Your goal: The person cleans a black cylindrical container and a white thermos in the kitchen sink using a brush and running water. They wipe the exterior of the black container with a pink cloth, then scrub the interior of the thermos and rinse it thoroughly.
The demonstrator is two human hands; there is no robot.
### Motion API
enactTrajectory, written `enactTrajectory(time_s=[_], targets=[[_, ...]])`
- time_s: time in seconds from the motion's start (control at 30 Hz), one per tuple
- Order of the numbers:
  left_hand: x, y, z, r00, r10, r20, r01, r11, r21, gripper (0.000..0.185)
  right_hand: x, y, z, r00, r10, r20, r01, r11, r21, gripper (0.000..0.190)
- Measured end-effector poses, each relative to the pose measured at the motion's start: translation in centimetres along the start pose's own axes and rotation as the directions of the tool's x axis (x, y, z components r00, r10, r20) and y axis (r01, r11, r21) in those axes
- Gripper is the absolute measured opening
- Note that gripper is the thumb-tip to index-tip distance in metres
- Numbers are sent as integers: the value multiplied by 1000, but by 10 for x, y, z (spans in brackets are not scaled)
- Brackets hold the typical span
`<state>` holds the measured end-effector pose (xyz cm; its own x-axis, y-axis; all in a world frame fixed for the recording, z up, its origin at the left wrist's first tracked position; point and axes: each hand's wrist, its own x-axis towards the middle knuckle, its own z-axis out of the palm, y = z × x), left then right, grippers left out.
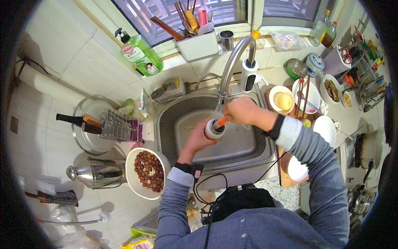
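Observation:
Over the stainless steel sink (199,155), my left hand (199,135) grips a small cylindrical container with a pale rim (214,133), its dark opening facing up. An orange-handled tool (221,121) is held in my right hand (241,110), its far end inside the container's mouth. What that end looks like is hidden. The curved metal faucet (231,65), with a white fitting (249,76), stands just above both hands, and its spout end points down at the container. Water seems to run from it, though this is partly blurred.
Left of the sink stand a white bowl of grapes (130,177), a steel kettle (99,172) and a knife rack (119,127). Plates and bowls, one a bowl with a peeled fruit (283,100), crowd the right counter. Green soap bottle (141,56) and utensil holder (199,46) line the sill.

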<state>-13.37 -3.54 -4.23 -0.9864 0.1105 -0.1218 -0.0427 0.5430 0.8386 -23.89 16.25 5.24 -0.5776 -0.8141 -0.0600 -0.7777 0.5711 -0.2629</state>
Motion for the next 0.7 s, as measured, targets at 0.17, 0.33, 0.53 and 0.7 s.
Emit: enactTrajectory(time_s=[0.17, 0.33, 0.53, 0.7], targets=[[2, -1, 2, 1000, -7, 10, 8, 993, -114, 85, 8, -8, 26, 999, 45, 25, -46, 997, 64, 19], [-1, -9, -7, 1000, -12, -26, 10, 998, -59, 87, -34, 29, -15, 994, 97, 56, -106, 974, 203, 22], [-6, 2, -18, 998, 32, -55, -29, 998, 54, 87, -74, 71, -35, 934, 174, 313, -272, 912, 306, 25], [-2, 13, -13, 998, 51, -26, -48, 993, 104, 84, -46, 12, 10, 985, 39, 169, -67, 984, 164, 63]])
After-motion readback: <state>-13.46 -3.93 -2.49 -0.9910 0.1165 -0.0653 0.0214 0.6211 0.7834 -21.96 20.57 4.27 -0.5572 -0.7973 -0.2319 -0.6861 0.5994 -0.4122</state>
